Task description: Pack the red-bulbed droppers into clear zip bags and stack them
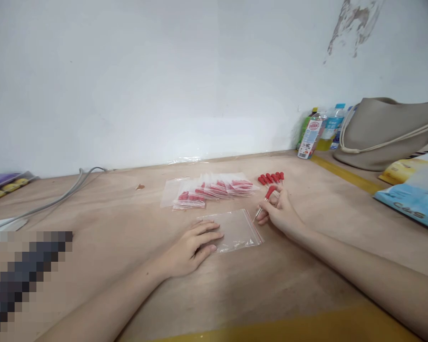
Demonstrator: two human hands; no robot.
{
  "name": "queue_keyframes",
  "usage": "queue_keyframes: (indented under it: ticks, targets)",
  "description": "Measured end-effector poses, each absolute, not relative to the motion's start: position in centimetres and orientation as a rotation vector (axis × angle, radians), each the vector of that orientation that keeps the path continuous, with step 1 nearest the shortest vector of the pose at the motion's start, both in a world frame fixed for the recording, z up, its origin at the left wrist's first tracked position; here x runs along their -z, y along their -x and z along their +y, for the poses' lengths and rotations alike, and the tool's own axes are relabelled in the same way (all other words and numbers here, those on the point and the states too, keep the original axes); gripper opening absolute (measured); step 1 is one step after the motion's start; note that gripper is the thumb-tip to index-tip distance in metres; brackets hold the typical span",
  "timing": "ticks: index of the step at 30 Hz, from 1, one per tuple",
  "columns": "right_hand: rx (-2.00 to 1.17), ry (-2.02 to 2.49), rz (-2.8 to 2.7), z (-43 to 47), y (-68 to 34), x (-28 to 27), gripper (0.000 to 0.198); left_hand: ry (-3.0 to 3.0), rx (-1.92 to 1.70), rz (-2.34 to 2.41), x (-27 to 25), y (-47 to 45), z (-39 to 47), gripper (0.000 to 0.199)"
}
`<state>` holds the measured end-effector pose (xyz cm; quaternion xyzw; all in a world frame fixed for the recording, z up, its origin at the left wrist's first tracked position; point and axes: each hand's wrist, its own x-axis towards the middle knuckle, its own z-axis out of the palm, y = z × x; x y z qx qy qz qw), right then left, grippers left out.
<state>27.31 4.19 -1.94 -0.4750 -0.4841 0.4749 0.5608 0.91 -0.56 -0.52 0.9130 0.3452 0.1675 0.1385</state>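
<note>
On a brown table (103, 266) against a white wall (139, 80), a clear bag (234, 229) is covered at one end by the left hand (190, 246), loosely spread, while a red-topped dropper (270, 192) is pinched by the right hand (282, 214) beside the bag's striped edge.

Head camera, looking forward and down
It is facing a wall (135, 85) over a near tabletop (103, 223), the pixelated lower-left corner hardly readable.
</note>
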Motion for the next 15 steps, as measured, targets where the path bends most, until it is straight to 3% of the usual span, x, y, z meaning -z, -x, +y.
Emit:
queue_keyframes:
  ticks: [5, 12, 15]
  targets:
    - [-1.274, 1.104, -1.015, 3.8, -26.8, 1.8, 0.031, -2.632, -0.479, 1.029, 0.3, -1.2, -0.8, 0.039]
    - [-1.666, 1.052, -1.377, 4.3, -29.9, 1.1, 0.028, -2.625, -0.466, 1.055, 0.1, -1.3, -0.9, 0.043]
    - [-1.640, 1.092, -1.677, 4.4, -31.0, 0.7, 0.031, -2.623, -0.472, 1.040, 0.1, -1.3, -0.8, 0.043]
